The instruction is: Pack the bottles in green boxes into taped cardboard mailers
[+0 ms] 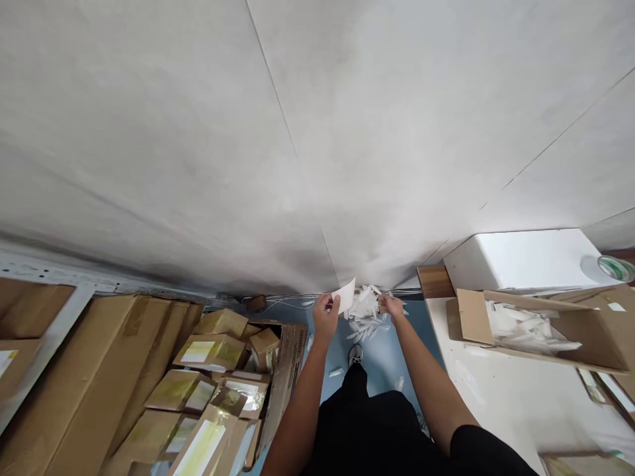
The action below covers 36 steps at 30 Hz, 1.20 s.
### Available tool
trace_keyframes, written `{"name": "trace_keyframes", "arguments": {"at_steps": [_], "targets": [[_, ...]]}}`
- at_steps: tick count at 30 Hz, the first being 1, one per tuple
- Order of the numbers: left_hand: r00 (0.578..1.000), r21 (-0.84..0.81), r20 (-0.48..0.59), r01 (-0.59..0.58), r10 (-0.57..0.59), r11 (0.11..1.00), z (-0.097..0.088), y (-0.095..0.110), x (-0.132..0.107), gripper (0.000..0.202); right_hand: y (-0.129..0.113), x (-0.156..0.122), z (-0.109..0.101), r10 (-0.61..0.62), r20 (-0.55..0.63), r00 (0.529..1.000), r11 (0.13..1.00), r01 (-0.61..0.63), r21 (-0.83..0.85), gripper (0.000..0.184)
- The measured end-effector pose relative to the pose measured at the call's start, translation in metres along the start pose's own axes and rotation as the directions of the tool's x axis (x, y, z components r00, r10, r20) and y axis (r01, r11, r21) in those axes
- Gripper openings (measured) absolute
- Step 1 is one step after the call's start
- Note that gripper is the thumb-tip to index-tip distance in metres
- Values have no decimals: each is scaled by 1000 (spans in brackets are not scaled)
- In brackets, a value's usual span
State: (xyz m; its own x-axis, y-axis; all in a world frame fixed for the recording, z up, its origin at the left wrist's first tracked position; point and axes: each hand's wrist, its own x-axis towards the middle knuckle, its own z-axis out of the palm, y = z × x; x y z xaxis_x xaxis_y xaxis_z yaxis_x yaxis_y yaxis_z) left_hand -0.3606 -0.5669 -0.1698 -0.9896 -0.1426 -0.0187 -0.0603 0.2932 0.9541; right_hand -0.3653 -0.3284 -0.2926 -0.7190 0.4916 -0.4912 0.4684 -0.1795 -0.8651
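My left hand [326, 313] is closed on the lower left edge of a blank white sheet of paper [346, 295], the thumb lying across it. Right of the sheet, my right hand [391, 306] has its fingers bent together; whatever is between them is too small to make out. Below and between the hands, a heap of white folded paper pieces [364, 320] covers part of the blue floor. Several loose pieces are scattered around the heap, close to my shoe [355, 355].
At left, a large carton [292, 377] holds several taped, labelled boxes, beside tall cardboard boxes [94, 370] and a white metal rack [54, 347]. On the white table [476, 383] at right, an open cardboard box [476, 324] contains white paper pieces. A tape roll [616, 268] and wall [317, 132] stand beyond.
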Motion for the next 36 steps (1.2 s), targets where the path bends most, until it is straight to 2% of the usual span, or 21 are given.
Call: {"name": "trace_keyframes", "arguments": {"at_steps": [3,5,7,9,12,15,17,19,22,23,24,26,27,28,29,32,33,34,36], "targets": [[1000,0,17,-16,16,1000,16,7,-4,44,-5,-15,-18,66,13,998,996,-67,61,36],[997,-9,44,-62,62,998,34,16,-7,43,-14,-33,-30,73,108,991,986,-88,144,40],[986,-22,94,-138,139,990,57,29,-13,39,-28,-54,-46,30,254,967,979,-80,189,43],[960,-39,157,-230,234,972,84,45,-21,32,-45,-75,-69,-55,323,945,968,-29,249,45],[886,-75,284,-361,367,929,130,72,-44,22,-71,-104,-118,-171,261,950,920,60,386,49],[775,-117,413,-476,478,872,180,97,-83,21,-89,-134,-182,-200,115,973,875,125,468,52],[693,-144,484,-538,534,830,213,111,-118,27,-92,-157,-227,-199,3,980,843,170,510,53],[622,-178,540,-574,567,799,245,122,-157,39,-86,-182,-270,-204,-96,974,812,223,540,50],[514,-259,631,-566,581,783,288,136,-217,61,-63,-216,-330,-185,-251,950,773,299,560,40],[458,-289,676,-554,576,780,301,141,-236,68,-53,-226,-349,-159,-315,936,760,319,566,38],[385,-319,728,-543,568,777,313,145,-255,75,-42,-235,-368,-124,-382,916,748,339,571,38],[203,-368,824,-519,530,771,334,151,-292,90,-18,-253,-405,-58,-500,864,728,379,571,41],[128,-380,857,-499,500,779,343,152,-310,97,-7,-261,-422,-30,-545,838,726,394,564,44],[89,-377,880,-467,467,800,351,152,-328,100,4,-269,-438,-11,-578,816,729,402,554,47],[93,-358,897,-422,433,833,357,151,-344,98,15,-276,-453,2,-596,803,739,400,542,49],[239,-264,917,-242,321,934,374,144,-387,64,42,-296,-486,22,-592,805,781,356,513,51],[269,-243,917,-204,293,948,378,142,-397,52,50,-301,-493,24,-594,804,792,347,503,50],[278,-230,919,-191,278,954,382,140,-406,42,58,-304,-498,26,-605,796,802,344,488,49],[262,-215,927,-219,270,952,389,137,-420,31,71,-308,-502,39,-649,760,825,342,450,46]]}}
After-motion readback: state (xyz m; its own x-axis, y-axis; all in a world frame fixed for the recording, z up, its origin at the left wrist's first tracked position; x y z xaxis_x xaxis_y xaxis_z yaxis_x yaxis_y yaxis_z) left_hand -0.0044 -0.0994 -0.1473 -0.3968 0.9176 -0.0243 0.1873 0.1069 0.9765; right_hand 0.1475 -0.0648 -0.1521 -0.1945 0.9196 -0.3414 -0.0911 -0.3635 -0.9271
